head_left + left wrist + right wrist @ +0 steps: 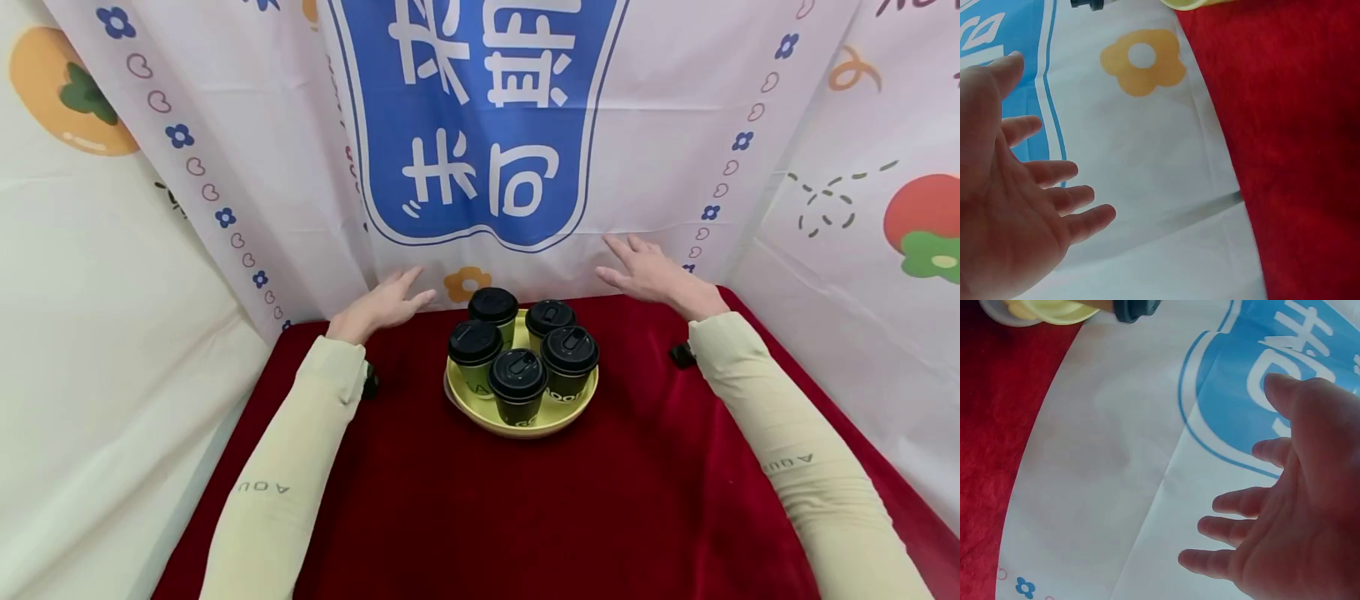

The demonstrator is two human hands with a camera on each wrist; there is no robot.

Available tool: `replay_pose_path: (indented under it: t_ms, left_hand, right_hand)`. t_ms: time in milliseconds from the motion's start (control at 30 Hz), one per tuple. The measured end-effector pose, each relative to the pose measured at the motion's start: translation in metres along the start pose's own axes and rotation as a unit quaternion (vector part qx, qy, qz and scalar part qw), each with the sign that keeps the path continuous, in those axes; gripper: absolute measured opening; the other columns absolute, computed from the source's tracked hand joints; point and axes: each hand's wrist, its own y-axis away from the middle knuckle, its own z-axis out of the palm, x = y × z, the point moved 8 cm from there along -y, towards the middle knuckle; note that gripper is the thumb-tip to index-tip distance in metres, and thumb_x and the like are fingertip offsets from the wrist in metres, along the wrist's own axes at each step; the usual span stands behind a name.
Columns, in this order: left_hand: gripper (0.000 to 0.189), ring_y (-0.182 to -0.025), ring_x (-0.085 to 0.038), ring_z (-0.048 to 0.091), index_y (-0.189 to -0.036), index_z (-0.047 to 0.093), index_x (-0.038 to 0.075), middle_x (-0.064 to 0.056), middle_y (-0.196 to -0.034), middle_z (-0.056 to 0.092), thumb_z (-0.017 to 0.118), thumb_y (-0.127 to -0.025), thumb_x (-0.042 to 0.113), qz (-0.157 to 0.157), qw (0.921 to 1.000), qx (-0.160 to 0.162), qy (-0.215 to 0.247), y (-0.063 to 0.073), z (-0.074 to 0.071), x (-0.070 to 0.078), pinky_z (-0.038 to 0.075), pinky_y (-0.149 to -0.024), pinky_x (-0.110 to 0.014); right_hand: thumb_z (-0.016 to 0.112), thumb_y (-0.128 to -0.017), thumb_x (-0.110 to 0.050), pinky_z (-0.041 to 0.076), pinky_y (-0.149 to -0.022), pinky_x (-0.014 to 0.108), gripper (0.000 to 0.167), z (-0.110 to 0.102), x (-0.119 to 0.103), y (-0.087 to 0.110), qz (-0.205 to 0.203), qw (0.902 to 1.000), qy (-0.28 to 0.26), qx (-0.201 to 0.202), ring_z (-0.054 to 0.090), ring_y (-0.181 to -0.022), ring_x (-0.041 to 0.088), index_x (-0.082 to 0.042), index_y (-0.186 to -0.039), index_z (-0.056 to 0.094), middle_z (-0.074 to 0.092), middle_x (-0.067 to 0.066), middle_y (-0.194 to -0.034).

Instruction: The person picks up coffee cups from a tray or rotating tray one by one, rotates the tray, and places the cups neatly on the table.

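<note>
Several paper coffee cups with black lids stand upright, close together, on a round yellow tray. To the left of the tray, my left hand is held out with its fingers spread and nothing in them. My right hand is held up on the other side, farther from the cups, its fingers also spread. Both palms show bare in the wrist views, the left hand and the right hand each in front of the printed cloth. Neither hand touches the cups or the tray.
Dark red cloth covers the table. Behind its far edge hangs a white printed backdrop with a blue panel. White cloth walls stand at both sides.
</note>
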Motion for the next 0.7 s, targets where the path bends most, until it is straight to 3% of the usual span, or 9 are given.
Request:
replay_pose_path:
  t_ms: [300, 533, 700]
  left_hand:
    - [0.076, -0.152, -0.034, 0.014, -0.159, 0.011, 0.011, -0.014, -0.165, 0.015, 0.042, -0.102, 0.050, 0.026, 0.9958, -0.004, 0.087, -0.001, 0.020, -0.004, 0.015, -0.122, -0.054]
    - [0.075, -0.150, -0.034, 0.022, -0.159, 0.014, 0.019, -0.007, -0.165, 0.017, 0.043, -0.100, 0.054, 0.001, 0.9875, 0.030, 0.155, 0.006, 0.024, -0.008, 0.021, -0.120, -0.055]
    - [0.071, -0.145, -0.038, 0.031, -0.159, 0.015, 0.019, -0.011, -0.164, 0.019, 0.043, -0.101, 0.051, -0.011, 0.9808, 0.031, 0.192, 0.008, 0.037, -0.013, 0.027, -0.117, -0.056]
  right_hand:
    - [0.044, -0.102, -0.046, 0.018, -0.115, 0.066, 0.071, -0.002, -0.019, 0.012, -0.025, 0.9991, -0.034, 0.007, 0.019, -0.144, 0.052, -0.012, -0.158, 0.017, 0.017, 0.025, -0.161]
    - [0.049, -0.100, -0.045, 0.021, -0.116, 0.063, 0.070, 0.000, -0.032, 0.021, -0.031, 0.9986, -0.041, 0.009, 0.024, -0.144, 0.047, -0.014, -0.157, 0.023, 0.023, 0.023, -0.160]
    - [0.053, -0.099, -0.040, 0.026, -0.116, 0.060, 0.067, 0.002, -0.042, 0.025, -0.039, 0.9984, -0.037, 0.013, 0.031, -0.142, 0.043, -0.012, -0.155, 0.029, 0.031, 0.024, -0.156]
